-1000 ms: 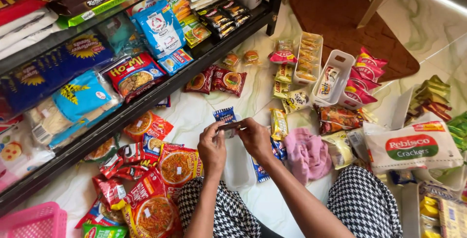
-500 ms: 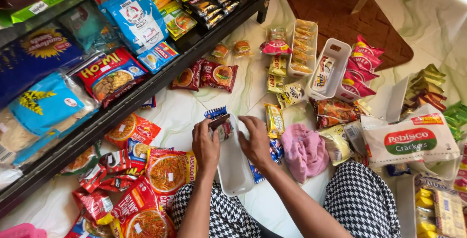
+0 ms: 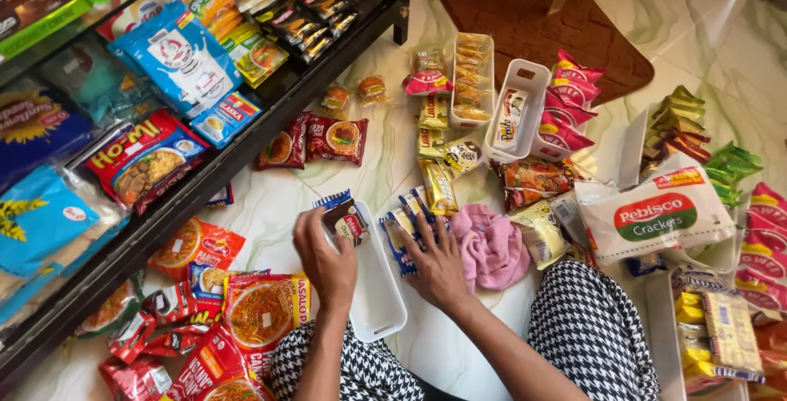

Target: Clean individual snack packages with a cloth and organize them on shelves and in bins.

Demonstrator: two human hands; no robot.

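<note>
One narrow white bin (image 3: 379, 294) on the marble floor (image 3: 270, 204), long axis running away from the knees. Left hand (image 3: 326, 260) pinched on one small brown sachet (image 3: 348, 222) at the far end. Right hand (image 3: 437, 260) spread flat, touching blue packets (image 3: 400, 233) beside one pink cloth (image 3: 492, 245)

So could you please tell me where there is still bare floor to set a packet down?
Bare marble floor lies between the black shelf and the yellow packet column. The white tray under the left hand is mostly bare. Around the right hand and pink cloth it is crowded.
</note>
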